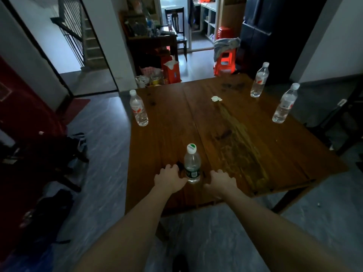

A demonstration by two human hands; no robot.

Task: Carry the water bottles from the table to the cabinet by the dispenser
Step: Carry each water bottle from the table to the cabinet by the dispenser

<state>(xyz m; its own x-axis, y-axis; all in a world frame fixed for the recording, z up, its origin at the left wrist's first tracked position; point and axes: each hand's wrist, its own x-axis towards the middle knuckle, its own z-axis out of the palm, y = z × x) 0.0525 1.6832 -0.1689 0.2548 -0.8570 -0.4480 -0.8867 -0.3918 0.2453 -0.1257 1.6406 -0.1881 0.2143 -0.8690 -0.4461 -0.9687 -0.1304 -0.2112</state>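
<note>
A clear water bottle with a dark green label and green-marked cap (pixel 192 163) stands upright near the front edge of the brown wooden table (pixel 245 138). My left hand (pixel 170 176) lies just left of it, fingers spread, thumb near its base. My right hand (pixel 221 180) rests a short gap to its right, fingers apart and empty. Three clear bottles with red-and-white labels stand upright too: one at the left edge (pixel 138 108), one at the far right (pixel 259 80), one at the right edge (pixel 284 104).
A small crumpled white scrap (pixel 216 98) lies mid-table toward the back. Dark chairs and bags (pixel 59 152) crowd the floor left of the table. Orange stools (pixel 225 61) and an orange bag (pixel 172 71) stand beyond the far edge. A dark chair (pixel 345 114) stands at the right.
</note>
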